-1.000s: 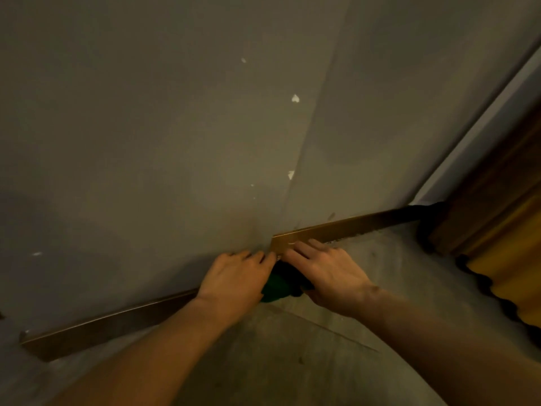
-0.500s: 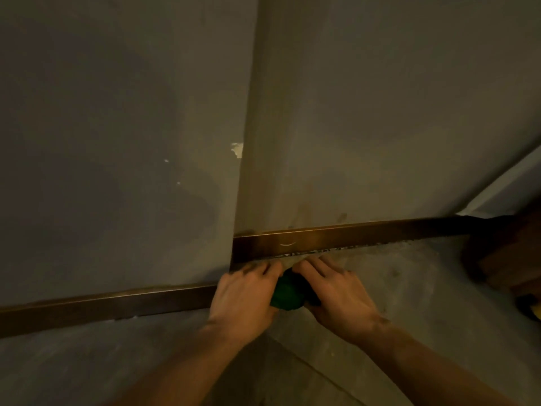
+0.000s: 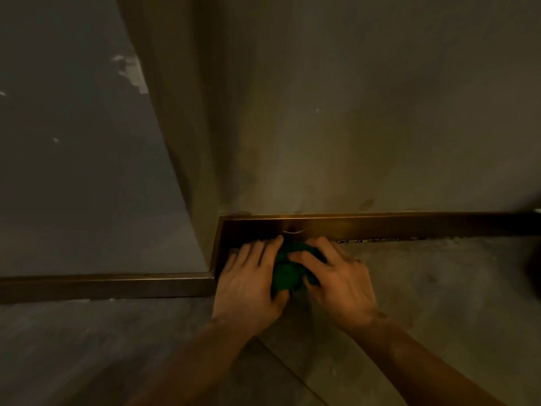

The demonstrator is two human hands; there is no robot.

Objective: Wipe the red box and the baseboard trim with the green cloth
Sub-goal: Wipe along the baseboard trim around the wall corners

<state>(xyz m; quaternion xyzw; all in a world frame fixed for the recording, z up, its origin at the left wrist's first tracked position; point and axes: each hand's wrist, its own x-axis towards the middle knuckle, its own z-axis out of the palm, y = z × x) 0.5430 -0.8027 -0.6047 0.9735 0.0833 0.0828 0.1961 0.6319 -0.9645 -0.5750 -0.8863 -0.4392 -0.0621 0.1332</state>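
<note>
A bunched green cloth [image 3: 288,269] lies on the floor at the foot of the wall corner, pressed between both hands. My left hand [image 3: 248,281] covers its left side, fingertips touching the brown baseboard trim [image 3: 380,227]. My right hand [image 3: 336,278] grips the cloth's right side, fingers curled over it. The trim runs right along the wall and continues as a second, nearer length [image 3: 102,285] to the left of the corner. No red box is in view.
Grey plastered walls [image 3: 351,127] meet at an outward corner with chipped paint [image 3: 128,68]. The concrete floor [image 3: 439,303] stretches right and toward me. A dark object [image 3: 535,265] sits at the far right edge.
The view has swung left and closer to the corner. Both hands stay on the cloth at the trim's end, and the yellow and brown objects at the right have left the frame.
</note>
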